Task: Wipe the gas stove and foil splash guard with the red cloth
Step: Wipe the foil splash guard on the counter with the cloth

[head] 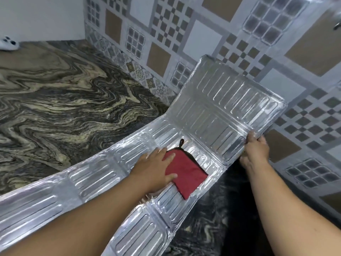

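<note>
The ribbed foil splash guard (96, 180) lies flat across the marbled counter, with its far right panel (227, 100) folded up. A folded red cloth (188, 172) with a dark hanging loop rests on the middle panel. My left hand (156, 169) presses flat on the cloth's left part, fingers straight. My right hand (255, 150) grips the near edge of the raised panel, thumb on the inner face. No gas stove is in view.
The swirled dark counter (60, 100) stretches left and behind the guard. A patterned tiled wall (184, 34) rises at the back and right. A white object with dark spots (8, 43) sits at the far left.
</note>
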